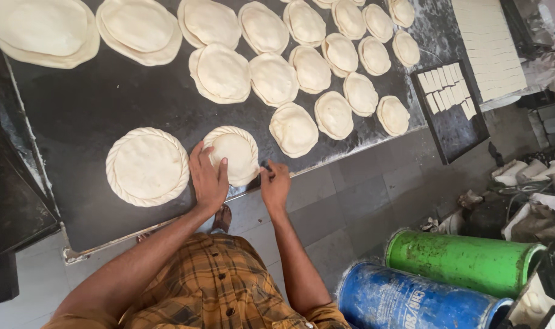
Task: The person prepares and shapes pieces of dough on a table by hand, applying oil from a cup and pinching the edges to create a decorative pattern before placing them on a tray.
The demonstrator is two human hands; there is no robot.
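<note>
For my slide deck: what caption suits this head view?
Both hands, left hand and right hand, crimp a round dough disc on a dark floured table.

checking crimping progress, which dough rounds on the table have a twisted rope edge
Two: the larger round at the near left and the smaller round beside it, under the left hand. All the others have plain smooth rims.

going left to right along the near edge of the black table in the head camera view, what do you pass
Finished dough round with a braided rim → left hand → smaller round with a crimped rim, under the left hand's fingers → right hand at the table edge → plain dough round → black tray of pale dough strips.
</note>
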